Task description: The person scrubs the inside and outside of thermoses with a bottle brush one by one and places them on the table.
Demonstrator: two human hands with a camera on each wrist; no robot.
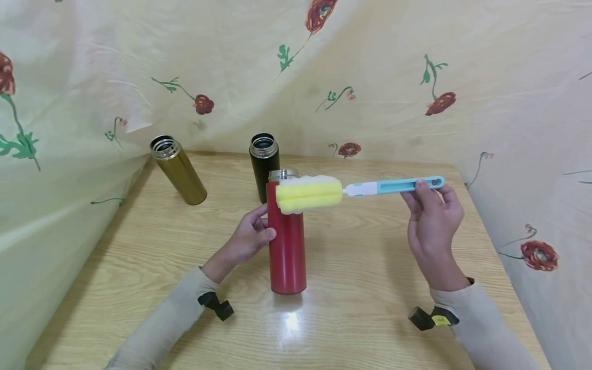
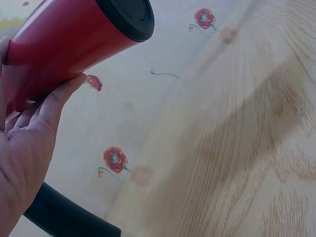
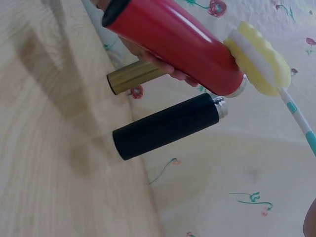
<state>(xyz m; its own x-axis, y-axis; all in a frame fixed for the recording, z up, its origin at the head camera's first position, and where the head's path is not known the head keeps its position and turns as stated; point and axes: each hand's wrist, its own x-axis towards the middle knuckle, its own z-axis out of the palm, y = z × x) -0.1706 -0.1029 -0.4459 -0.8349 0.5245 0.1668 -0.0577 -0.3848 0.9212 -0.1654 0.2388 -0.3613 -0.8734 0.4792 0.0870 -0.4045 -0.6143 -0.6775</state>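
"head view — what's held?"
"left hand (image 1: 250, 237) grips the red bottle (image 1: 288, 254) over the table (image 1: 356, 267); right hand (image 1: 432, 218) pinches the brush (image 1: 363, 189) by its handle."
"how far along?"
"early, i'd judge: the yellow sponge (image 1: 310, 195) is outside the bottle, near its mouth (image 1: 285, 174) — touching or not, i can't tell. its inside looks left to scrub; black bottle (image 1: 264, 167) and gold bottle (image 1: 182, 176) stand open behind."
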